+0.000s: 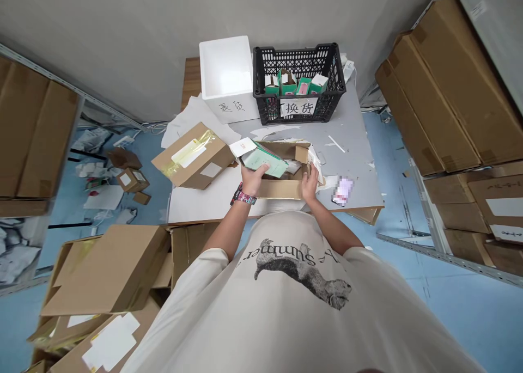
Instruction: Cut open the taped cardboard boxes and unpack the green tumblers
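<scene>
**Tally by Kind**

2 hands point(253, 179) show, with 1 wristwatch point(243, 196) between them. 1 black plastic crate point(261, 79) holds 4 small cartons point(287, 83). Nearby are 1 white foam box point(226, 71), 1 taped parcel point(194, 156), 1 open cardboard box point(281, 189) and 1 green packet point(267, 163).

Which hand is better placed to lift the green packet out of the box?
Probably the left hand: its fingers hold the green packet, while the right hand rests on the edge of the box.
</scene>
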{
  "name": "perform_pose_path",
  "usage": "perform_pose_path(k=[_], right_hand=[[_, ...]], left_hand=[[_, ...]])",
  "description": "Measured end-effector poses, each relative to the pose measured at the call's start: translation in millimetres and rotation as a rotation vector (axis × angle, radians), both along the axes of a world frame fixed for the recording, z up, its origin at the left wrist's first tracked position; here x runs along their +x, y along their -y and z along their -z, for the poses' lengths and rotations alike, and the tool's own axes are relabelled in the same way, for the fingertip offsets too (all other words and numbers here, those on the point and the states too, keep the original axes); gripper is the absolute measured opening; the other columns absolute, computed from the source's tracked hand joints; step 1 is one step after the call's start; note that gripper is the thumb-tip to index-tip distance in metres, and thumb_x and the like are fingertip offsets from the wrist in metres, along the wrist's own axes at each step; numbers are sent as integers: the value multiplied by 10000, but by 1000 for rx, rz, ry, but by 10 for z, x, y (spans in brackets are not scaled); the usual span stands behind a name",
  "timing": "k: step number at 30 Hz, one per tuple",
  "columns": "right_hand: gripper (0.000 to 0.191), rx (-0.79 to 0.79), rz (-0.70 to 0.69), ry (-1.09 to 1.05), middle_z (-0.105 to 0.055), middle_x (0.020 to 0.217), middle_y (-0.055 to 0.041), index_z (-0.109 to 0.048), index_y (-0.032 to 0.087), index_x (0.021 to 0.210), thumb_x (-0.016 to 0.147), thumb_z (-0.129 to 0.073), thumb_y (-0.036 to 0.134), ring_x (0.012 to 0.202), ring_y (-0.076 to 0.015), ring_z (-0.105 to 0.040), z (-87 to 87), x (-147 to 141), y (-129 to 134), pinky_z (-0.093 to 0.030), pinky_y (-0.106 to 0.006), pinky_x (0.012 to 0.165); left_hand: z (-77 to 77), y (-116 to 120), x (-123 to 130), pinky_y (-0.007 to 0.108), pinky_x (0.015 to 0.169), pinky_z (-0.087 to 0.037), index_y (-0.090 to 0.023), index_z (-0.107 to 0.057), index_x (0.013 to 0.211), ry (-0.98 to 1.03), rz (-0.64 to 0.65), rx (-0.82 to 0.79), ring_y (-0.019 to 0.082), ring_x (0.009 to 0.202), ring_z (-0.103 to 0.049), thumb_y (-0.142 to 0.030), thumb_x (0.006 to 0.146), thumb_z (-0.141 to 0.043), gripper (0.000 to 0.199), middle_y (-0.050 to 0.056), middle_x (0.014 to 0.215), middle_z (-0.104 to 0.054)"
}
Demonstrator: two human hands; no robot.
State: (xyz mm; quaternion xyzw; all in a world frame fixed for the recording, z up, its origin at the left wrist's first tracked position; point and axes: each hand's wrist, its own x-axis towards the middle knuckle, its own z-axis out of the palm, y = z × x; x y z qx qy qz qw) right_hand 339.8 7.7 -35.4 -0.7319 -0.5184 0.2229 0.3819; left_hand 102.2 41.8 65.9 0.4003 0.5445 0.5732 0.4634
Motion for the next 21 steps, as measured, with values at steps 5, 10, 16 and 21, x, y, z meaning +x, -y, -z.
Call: perform_pose_path(k=[5, 10, 16, 21], right_hand=[[652, 15, 27, 171, -620, 1717, -281, -585, 127, 1711, 1166, -449, 458, 1698, -414, -442, -391, 129, 50, -298, -781, 1419], [741, 120, -305, 392, -628, 1730, -205, -536, 239, 1804, 1141, -644, 552, 1769, -451, -366, -1112, -42, 183, -245, -772, 1457], [1036, 7, -483, 336, -651, 1733, -225, -242, 179, 1948, 1070, -715, 460, 1520, -430, -683, -1516, -462, 23, -609, -572, 1248], [1008, 41, -462, -41, -731, 1670, -169, -371, 200, 1898, 1010, -769, 463, 1444, -383, -766, -1436, -412, -98, -659, -540, 1213]], left_hand=[[25, -78, -27, 534, 1099, -719, -253, -721, 1307, 22, -63, -22, 297, 1160, -823, -668, 752, -1011, 751, 102, 1248, -843], [-48, -103, 80, 496, 1128, -687, -250, -679, 1345, -80, -59, 36, 286, 1168, -803, -581, 788, -1011, 729, 93, 1296, -816], [-202, -93, 256, 483, 1136, -665, -264, -637, 1384, -61, 42, 70, 303, 1236, -793, -673, 863, -987, 750, 92, 1319, -794], [-342, -52, 79, 518, 1192, -655, -278, -687, 1430, 21, 285, 110, 350, 1380, -775, -855, 802, -982, 902, 136, 1459, -783]])
